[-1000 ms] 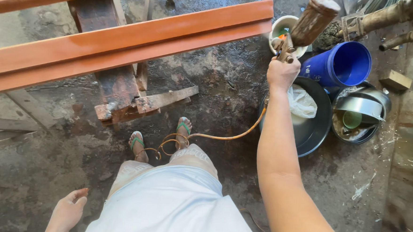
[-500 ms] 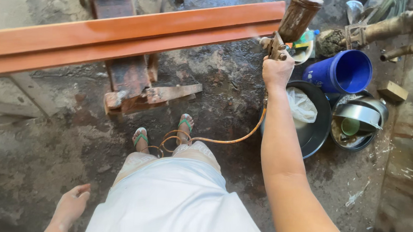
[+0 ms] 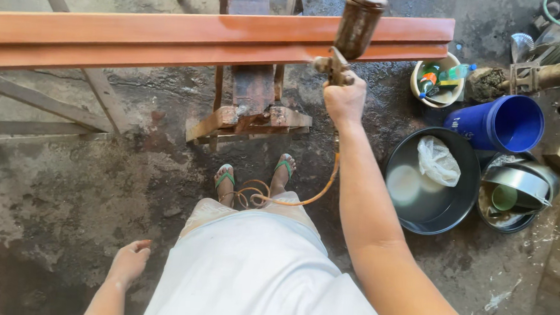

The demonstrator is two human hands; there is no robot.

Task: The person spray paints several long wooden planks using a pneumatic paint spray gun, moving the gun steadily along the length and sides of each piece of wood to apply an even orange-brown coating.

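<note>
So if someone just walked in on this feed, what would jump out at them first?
Probably the long orange-brown beam lying across the top of the view on a worn wooden stand. The right hand holds a spray gun with a rusty cup up against it, an orange hose trailing down to the feet. At the right sit a bright blue bucket on its side and a black basin; the left hand hangs empty.

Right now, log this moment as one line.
right hand: grips brown-cupped metal spray gun | aimed at long orange-red wooden beam | left hand: free, at side | orange hose: trails to floor
</note>
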